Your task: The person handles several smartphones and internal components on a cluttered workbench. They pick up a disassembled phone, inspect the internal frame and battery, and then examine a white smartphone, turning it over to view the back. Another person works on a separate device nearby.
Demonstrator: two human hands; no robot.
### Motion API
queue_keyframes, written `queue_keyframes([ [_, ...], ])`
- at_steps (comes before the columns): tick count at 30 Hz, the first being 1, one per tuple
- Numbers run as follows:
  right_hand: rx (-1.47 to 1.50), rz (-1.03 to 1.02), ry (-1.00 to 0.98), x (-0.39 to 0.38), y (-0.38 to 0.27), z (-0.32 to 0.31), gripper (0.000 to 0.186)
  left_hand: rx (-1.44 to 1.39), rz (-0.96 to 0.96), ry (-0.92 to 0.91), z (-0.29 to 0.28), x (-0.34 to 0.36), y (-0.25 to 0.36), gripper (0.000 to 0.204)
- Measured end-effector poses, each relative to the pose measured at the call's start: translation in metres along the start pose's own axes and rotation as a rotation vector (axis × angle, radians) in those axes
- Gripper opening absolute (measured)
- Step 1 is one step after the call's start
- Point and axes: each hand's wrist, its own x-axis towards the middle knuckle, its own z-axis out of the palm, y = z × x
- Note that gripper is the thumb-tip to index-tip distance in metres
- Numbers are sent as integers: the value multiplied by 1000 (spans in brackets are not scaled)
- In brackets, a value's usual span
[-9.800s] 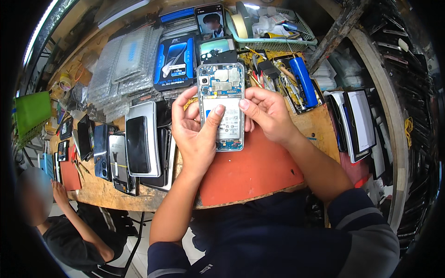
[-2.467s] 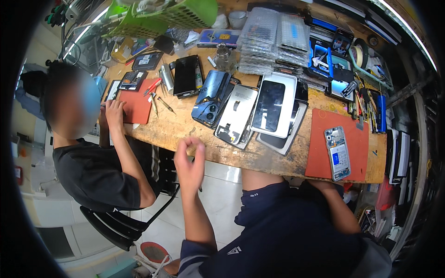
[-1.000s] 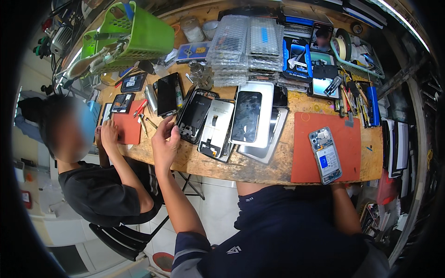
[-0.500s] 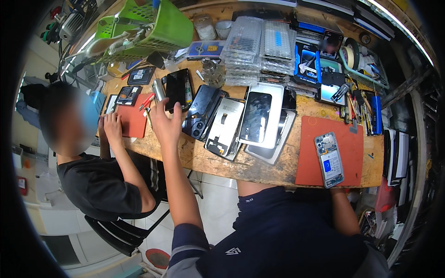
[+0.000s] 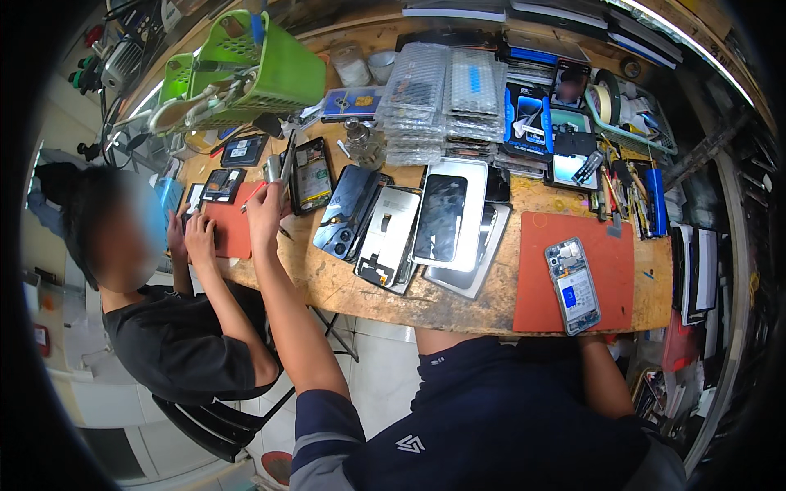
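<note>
My left hand (image 5: pixel 265 216) is at the left part of the bench, fingers closed on the lower end of a black phone screen (image 5: pixel 288 157) tilted up almost edge-on. Beside it lies the opened phone (image 5: pixel 311 176), its battery and inner parts showing. Red-handled pliers (image 5: pixel 255 195) are close to my fingers, partly covered. Only my right forearm shows, under the bench's front edge; the hand is hidden. Above it, a phone with its back off (image 5: pixel 573 286) rests on a red mat (image 5: pixel 532 274).
A co-worker's hands (image 5: pixel 196 237) rest at another red mat (image 5: pixel 233 229), close to my left arm. Several phones, including a blue one (image 5: pixel 348 209), and a white box (image 5: pixel 471 188) fill the middle. Behind stand bubble-wrapped stacks (image 5: pixel 413 90), a glass bottle (image 5: pixel 360 147) and a green basket (image 5: pixel 286 69).
My left hand has moved left and down, closing from spread fingers. The black screen has come up off its phone, uncovering the battery. The view has shifted slightly.
</note>
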Motion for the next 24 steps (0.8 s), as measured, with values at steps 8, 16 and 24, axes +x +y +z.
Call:
queue_keyframes([
  [8, 4, -6, -9, -1, -2, 1, 57, -581, -57, -130, -22, -29, -14, 58],
  [16, -9, -12, -21, -3, -1, 0, 58, -1075, -11, -407, -16, -39, -43, 65],
  [24, -27, -18, -38, -4, 0, -3, 58, -974, -50, -198, -7, -47, -39, 66],
])
